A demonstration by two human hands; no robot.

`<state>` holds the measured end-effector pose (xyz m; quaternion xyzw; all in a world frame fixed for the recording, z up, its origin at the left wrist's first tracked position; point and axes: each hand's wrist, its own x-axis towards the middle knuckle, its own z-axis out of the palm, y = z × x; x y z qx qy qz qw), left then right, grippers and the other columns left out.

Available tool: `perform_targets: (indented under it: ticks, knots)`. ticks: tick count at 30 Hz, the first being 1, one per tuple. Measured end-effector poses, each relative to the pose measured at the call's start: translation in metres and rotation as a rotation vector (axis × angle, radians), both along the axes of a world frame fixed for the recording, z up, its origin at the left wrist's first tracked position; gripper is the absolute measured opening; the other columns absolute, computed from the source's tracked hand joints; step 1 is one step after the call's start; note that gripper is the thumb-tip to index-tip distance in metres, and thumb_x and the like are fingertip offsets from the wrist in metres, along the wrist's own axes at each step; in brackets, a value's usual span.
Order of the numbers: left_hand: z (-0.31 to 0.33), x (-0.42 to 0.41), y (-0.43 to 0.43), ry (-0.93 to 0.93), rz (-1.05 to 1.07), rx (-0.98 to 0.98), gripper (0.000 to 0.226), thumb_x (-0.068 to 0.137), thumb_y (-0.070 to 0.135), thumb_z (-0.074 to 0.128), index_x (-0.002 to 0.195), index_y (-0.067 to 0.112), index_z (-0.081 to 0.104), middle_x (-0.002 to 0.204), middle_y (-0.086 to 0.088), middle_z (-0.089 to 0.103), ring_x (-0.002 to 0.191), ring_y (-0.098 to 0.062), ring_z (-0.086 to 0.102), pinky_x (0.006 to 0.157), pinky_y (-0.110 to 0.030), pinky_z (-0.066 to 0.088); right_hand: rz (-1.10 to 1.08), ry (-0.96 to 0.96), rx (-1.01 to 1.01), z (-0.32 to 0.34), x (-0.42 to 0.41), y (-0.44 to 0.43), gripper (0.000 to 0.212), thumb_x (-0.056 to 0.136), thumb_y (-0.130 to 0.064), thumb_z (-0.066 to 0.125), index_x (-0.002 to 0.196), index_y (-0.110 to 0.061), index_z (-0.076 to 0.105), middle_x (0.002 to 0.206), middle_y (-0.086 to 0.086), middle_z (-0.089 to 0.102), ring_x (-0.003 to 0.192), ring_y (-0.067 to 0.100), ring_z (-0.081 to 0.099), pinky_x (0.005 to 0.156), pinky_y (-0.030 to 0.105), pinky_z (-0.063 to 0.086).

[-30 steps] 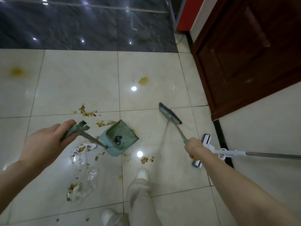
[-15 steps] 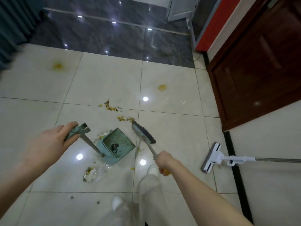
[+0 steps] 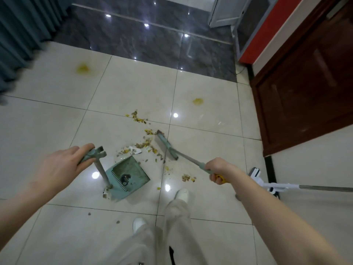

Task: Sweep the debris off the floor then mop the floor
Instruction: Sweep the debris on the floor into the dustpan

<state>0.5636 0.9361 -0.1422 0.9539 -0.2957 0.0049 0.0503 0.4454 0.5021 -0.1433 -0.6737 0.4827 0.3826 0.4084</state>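
My left hand (image 3: 61, 167) grips the top of the teal dustpan's handle; the dustpan (image 3: 131, 176) stands on the cream tiles with dark bits inside. My right hand (image 3: 219, 170) is closed on the broom's handle, and the teal broom head (image 3: 166, 147) rests on the floor just right of a heap of yellow-brown debris (image 3: 144, 146) beyond the pan's open edge. More crumbs lie farther away (image 3: 138, 117) and near my right foot (image 3: 188, 177). A white mop (image 3: 275, 185) lies on the floor at the right, partly behind my right arm.
Two yellow stains mark the tiles, one far left (image 3: 83, 68) and one right of centre (image 3: 197, 101). A dark wooden door (image 3: 309, 83) stands on the right, a teal curtain (image 3: 21, 35) at the upper left, dark glossy tiles (image 3: 145, 41) beyond. My legs and white shoes are below.
The broom head has swept from the right over to the debris beside the dustpan, gathering it into a heap at the pan's mouth. The dustpan has shifted over the clear plastic scraps.
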Motion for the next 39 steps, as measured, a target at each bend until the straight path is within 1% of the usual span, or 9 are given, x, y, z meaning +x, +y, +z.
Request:
perform_targets:
  ticks: [3, 7, 11, 14, 17, 24, 29, 34, 39]
  knots:
    - [0.000, -0.004, -0.008, 0.019, -0.007, -0.011, 0.034, 0.085, 0.040, 0.061, 0.113, 0.024, 0.052, 0.074, -0.001, 0.061, 0.050, -0.028, 0.055, 0.042, -0.026, 0.038, -0.060, 0.007, -0.062, -0.004, -0.025, -0.016, 0.012, 0.098, -0.018, 0.042, 0.091, -0.009, 0.042, 0.060, 0.003, 0.035, 0.031, 0.011, 0.033, 0.038, 0.014, 0.019]
    - [-0.005, -0.006, -0.020, 0.016, -0.054, -0.027, 0.035, 0.085, 0.039, 0.062, 0.113, 0.022, 0.052, 0.074, -0.005, 0.062, 0.049, -0.031, 0.055, 0.043, -0.027, 0.038, -0.212, 0.056, -0.107, -0.020, -0.059, -0.028, 0.024, 0.099, -0.024, 0.045, 0.081, -0.008, 0.041, 0.060, 0.005, 0.037, 0.041, 0.014, 0.037, 0.035, 0.011, 0.025]
    - [-0.008, -0.009, -0.034, 0.016, -0.085, -0.045, 0.038, 0.085, 0.044, 0.052, 0.115, 0.020, 0.054, 0.077, -0.007, 0.064, 0.050, -0.032, 0.056, 0.042, -0.030, 0.042, -0.252, 0.062, -0.134, -0.034, -0.097, -0.024, 0.026, 0.097, -0.010, 0.044, 0.071, -0.012, 0.040, 0.065, 0.005, 0.043, 0.050, 0.015, 0.042, 0.027, 0.012, 0.032]
    - [-0.011, -0.011, -0.039, 0.018, -0.092, -0.051, 0.039, 0.086, 0.045, 0.051, 0.116, 0.020, 0.054, 0.079, -0.008, 0.065, 0.052, -0.033, 0.057, 0.043, -0.031, 0.043, -0.227, 0.054, -0.115, -0.042, -0.118, -0.006, 0.025, 0.094, -0.006, 0.045, 0.070, -0.013, 0.041, 0.065, 0.006, 0.047, 0.050, 0.015, 0.046, 0.031, 0.017, 0.040]
    - [-0.016, -0.014, -0.038, 0.029, -0.065, -0.056, 0.039, 0.086, 0.045, 0.052, 0.116, 0.020, 0.053, 0.084, -0.010, 0.066, 0.055, -0.035, 0.059, 0.045, -0.030, 0.040, -0.369, 0.112, -0.062, -0.052, -0.127, 0.015, 0.026, 0.097, -0.009, 0.044, 0.072, -0.010, 0.043, 0.061, 0.006, 0.041, 0.049, 0.015, 0.041, 0.031, 0.013, 0.034]
    - [-0.020, -0.018, -0.032, 0.069, -0.052, -0.066, 0.040, 0.086, 0.046, 0.049, 0.117, 0.020, 0.051, 0.081, -0.008, 0.064, 0.052, -0.032, 0.056, 0.044, -0.033, 0.044, -0.384, 0.027, 0.128, -0.048, -0.079, 0.066, 0.013, 0.095, -0.007, 0.041, 0.084, -0.011, 0.047, 0.065, 0.005, 0.039, 0.039, 0.013, 0.037, 0.035, 0.011, 0.025]
    - [-0.015, -0.027, -0.017, 0.079, 0.015, -0.055, 0.040, 0.085, 0.046, 0.050, 0.117, 0.022, 0.052, 0.082, -0.008, 0.065, 0.055, -0.033, 0.057, 0.045, -0.034, 0.046, -0.359, -0.029, 0.270, -0.042, -0.018, 0.100, 0.020, 0.096, -0.007, 0.038, 0.078, -0.014, 0.040, 0.056, 0.001, 0.036, 0.027, 0.009, 0.032, 0.032, 0.010, 0.019]
    - [-0.006, -0.042, -0.001, 0.086, 0.149, -0.047, 0.037, 0.085, 0.047, 0.051, 0.115, 0.026, 0.052, 0.087, -0.005, 0.067, 0.061, -0.033, 0.061, 0.048, -0.035, 0.047, -0.327, -0.076, 0.275, -0.042, 0.033, 0.109, 0.019, 0.096, -0.003, 0.034, 0.081, -0.010, 0.045, 0.063, 0.004, 0.039, 0.030, 0.010, 0.035, 0.033, 0.010, 0.019]
    - [0.007, -0.054, -0.010, 0.082, 0.219, -0.006, 0.038, 0.086, 0.044, 0.053, 0.118, 0.023, 0.053, 0.092, -0.004, 0.068, 0.064, -0.029, 0.062, 0.051, -0.032, 0.047, -0.198, -0.098, 0.238, -0.034, 0.057, 0.054, 0.009, 0.097, -0.008, 0.040, 0.095, -0.008, 0.050, 0.062, 0.005, 0.040, 0.028, 0.009, 0.034, 0.032, 0.011, 0.020]
